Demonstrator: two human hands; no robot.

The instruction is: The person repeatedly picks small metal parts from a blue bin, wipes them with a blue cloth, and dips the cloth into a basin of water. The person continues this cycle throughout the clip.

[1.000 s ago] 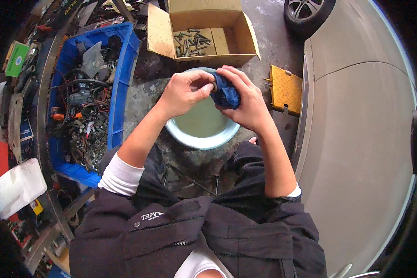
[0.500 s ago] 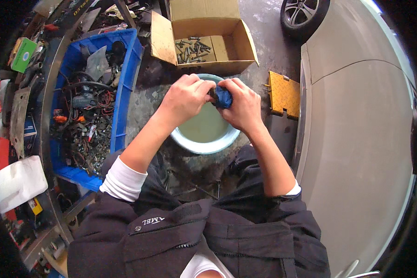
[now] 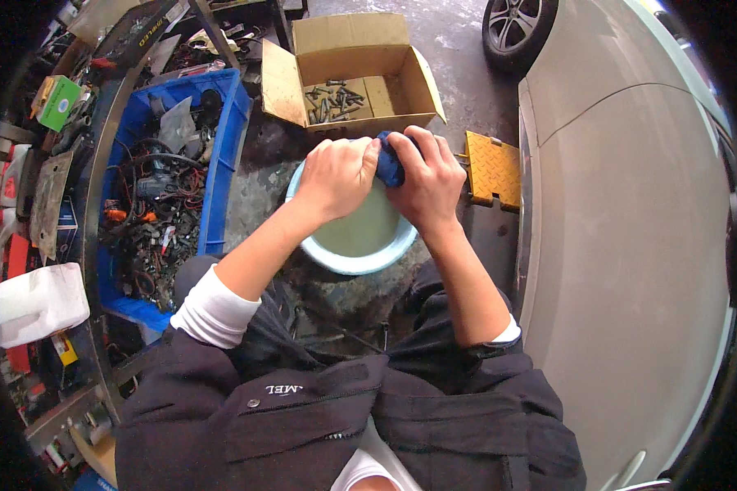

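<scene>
Closest in is the dark jacket [image 3: 303,409], then two bare forearms [image 3: 270,245] reaching over a pale blue basin [image 3: 352,265]. Hands are together: the right hand [image 3: 430,176] is wrapped round a bunched blue cloth [image 3: 390,168], and the left hand [image 3: 336,176] sits right against it, fingers curled in. Can't tell if the left's pinching anything, the fingers hide it. Cloth's up over the far right edge of the basin, which has cloudy greenish liquid [image 3: 356,233] in it. Off left there's a blue crate [image 3: 229,176] stuffed with parts [image 3: 164,237]. Over right, a yellow plate [image 3: 494,170] lies beside a pale car [image 3: 630,204]. Past the basin: a cardboard box [image 3: 393,94], loose bolts [image 3: 336,100] toward its left edge. Farthest out is a wheel [image 3: 517,29].
</scene>
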